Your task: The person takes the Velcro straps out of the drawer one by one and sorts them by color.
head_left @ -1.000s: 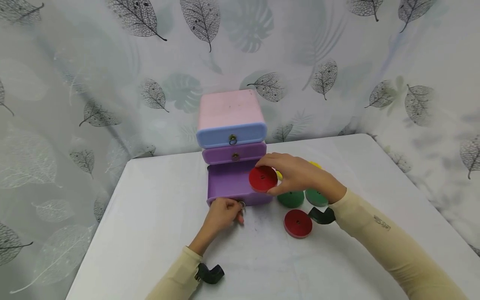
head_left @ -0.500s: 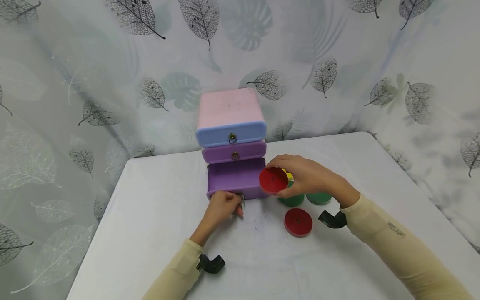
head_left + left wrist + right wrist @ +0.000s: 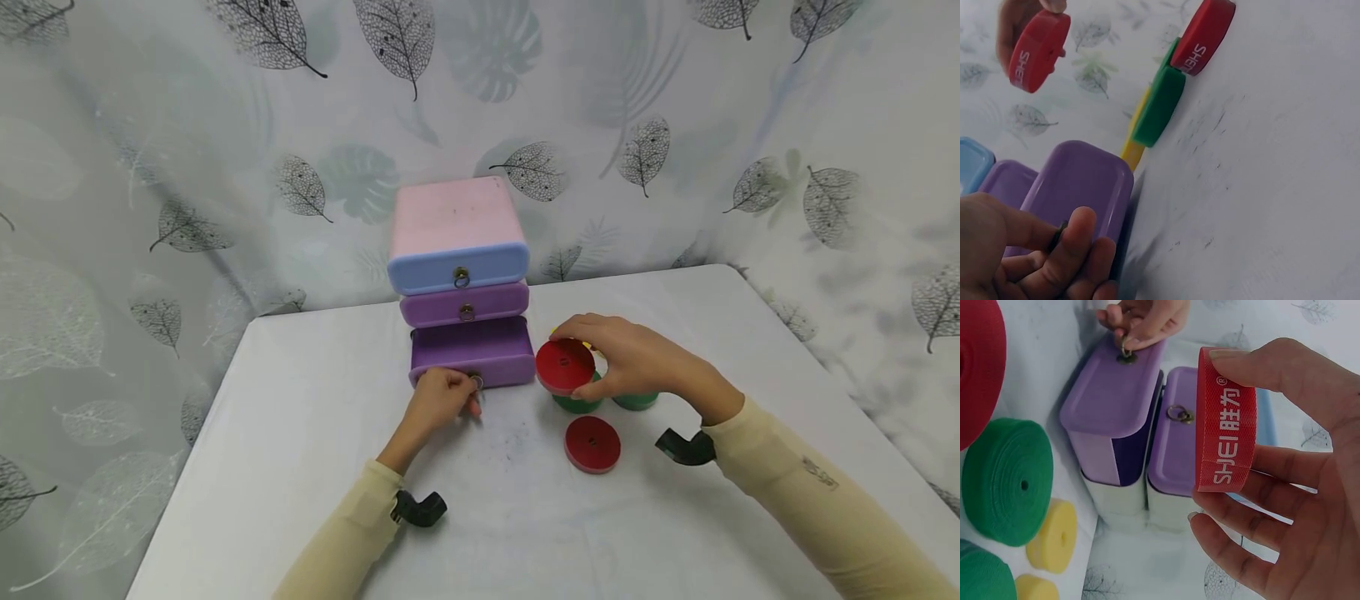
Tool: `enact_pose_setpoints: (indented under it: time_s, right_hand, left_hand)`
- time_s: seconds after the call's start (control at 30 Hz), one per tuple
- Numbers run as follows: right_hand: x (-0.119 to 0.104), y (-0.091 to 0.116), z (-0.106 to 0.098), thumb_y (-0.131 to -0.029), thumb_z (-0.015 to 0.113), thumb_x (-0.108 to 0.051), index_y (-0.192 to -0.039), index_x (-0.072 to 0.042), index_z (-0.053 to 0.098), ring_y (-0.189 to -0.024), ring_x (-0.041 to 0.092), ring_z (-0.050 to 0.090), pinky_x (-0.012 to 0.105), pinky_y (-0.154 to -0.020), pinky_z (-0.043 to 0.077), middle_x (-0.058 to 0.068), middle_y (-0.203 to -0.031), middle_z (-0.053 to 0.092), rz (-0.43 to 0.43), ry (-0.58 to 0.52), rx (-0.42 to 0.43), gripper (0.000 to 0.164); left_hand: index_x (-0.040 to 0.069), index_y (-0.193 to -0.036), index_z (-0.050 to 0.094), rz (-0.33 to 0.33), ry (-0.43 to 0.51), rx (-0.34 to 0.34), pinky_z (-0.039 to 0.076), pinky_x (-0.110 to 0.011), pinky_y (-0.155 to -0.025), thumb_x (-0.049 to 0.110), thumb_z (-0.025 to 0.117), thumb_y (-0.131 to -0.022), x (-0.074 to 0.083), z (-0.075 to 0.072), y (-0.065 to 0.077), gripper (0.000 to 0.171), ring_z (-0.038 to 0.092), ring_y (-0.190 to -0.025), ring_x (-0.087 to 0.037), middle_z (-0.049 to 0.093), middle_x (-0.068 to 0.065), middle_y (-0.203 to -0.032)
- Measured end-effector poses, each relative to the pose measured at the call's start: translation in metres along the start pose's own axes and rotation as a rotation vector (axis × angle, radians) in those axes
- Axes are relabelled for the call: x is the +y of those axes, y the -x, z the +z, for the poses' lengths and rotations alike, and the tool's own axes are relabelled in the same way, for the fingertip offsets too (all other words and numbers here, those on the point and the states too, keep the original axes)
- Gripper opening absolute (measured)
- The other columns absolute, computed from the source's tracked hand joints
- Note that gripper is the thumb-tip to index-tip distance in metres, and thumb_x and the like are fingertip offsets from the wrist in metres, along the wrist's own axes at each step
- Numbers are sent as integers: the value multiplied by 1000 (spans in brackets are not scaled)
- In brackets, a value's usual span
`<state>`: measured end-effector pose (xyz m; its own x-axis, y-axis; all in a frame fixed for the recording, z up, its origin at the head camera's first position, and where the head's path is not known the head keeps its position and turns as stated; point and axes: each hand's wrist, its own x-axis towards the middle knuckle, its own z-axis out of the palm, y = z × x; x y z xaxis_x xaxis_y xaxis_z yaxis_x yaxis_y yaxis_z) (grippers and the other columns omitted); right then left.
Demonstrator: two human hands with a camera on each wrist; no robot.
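Observation:
My left hand (image 3: 441,394) pinches the ring pull (image 3: 1124,347) of the bottom purple drawer (image 3: 472,372), which stands partly out of the small drawer unit (image 3: 459,218). My right hand (image 3: 637,360) holds a red tape roll (image 3: 564,367) by its rim, thumb on one side and fingers on the other. White lettering shows on that roll's edge in the right wrist view. The held roll is raised to the right of the drawer, above a green tape roll (image 3: 1007,481). A second red tape roll (image 3: 592,444) lies flat on the table nearer the front.
Another green roll (image 3: 636,401) lies to the right, partly behind my right hand. Two yellow rolls (image 3: 1052,536) sit farther back. Above the open drawer are a shut purple drawer (image 3: 465,304) and a blue-fronted drawer (image 3: 459,267). A leaf-patterned curtain (image 3: 300,125) hangs behind the table.
The bottom drawer has slid inward, my left hand moving forward with its ring. My right hand has carried the red tape roll rightward, away from over the drawer.

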<state>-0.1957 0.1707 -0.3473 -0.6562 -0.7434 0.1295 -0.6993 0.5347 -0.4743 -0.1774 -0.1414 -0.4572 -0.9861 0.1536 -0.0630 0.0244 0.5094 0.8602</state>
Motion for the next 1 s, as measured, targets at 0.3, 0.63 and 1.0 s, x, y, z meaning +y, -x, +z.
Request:
enact_pose_setpoints:
  time_s: [0.3, 0.63, 1.0]
  right_hand:
    - [6, 18, -5, -78, 91, -19, -135, -8, 62, -107, 15, 59, 33, -81, 56, -3, -126, 62, 68, -13, 7, 66]
    - [13, 39, -7, -80, 89, -15, -134, -10, 61, -104, 14, 60, 39, -82, 57, -4, -125, 62, 97, -42, 31, 61]
    - [16, 53, -7, -80, 90, -15, -134, -11, 61, -108, 18, 59, 34, -81, 57, -3, -125, 62, 132, -52, 50, 62]
  left_hand:
    - [7, -77, 75, -15, 7, 6, 37, -28, -51, 20, 62, -105, -2, -2, -8, 33, 61, -59, -19, 70, 2, -63]
    - [7, -76, 75, -19, 7, 21, 38, -29, -53, 21, 63, -104, 0, -2, -13, 34, 62, -61, -19, 70, 1, -63]
    - [7, -77, 76, -33, -14, 38, 37, -29, -52, 22, 64, -103, 3, -1, -19, 33, 61, -60, -17, 70, 2, -63]
